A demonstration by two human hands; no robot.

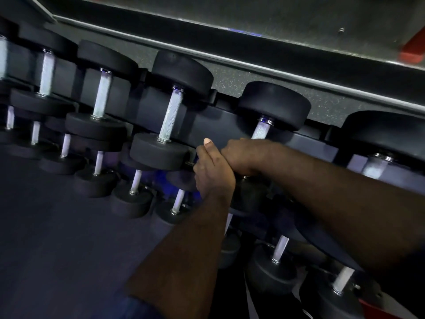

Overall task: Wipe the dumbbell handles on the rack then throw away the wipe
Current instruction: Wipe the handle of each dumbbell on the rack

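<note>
Black round-headed dumbbells with knurled silver handles lie in rows on a dark tiered rack (pixel 207 125). My right hand (pixel 243 157) is closed around the lower part of one top-row dumbbell handle (pixel 261 131), under its far head (pixel 273 104). My left hand (pixel 213 173) presses against the right hand's left side, thumb pointing up and fingers curled out of sight by the rack's edge. No wipe shows; anything inside either palm is hidden. The neighbouring dumbbell handle (pixel 171 113) stands bare to the left.
More dumbbells fill the lower tiers (pixel 135 180) and the right side (pixel 280 247). Speckled dark flooring (pixel 230 81) and a grey wall base (pixel 253 63) run behind the rack. A red object (pixel 411 51) sits at the top right corner.
</note>
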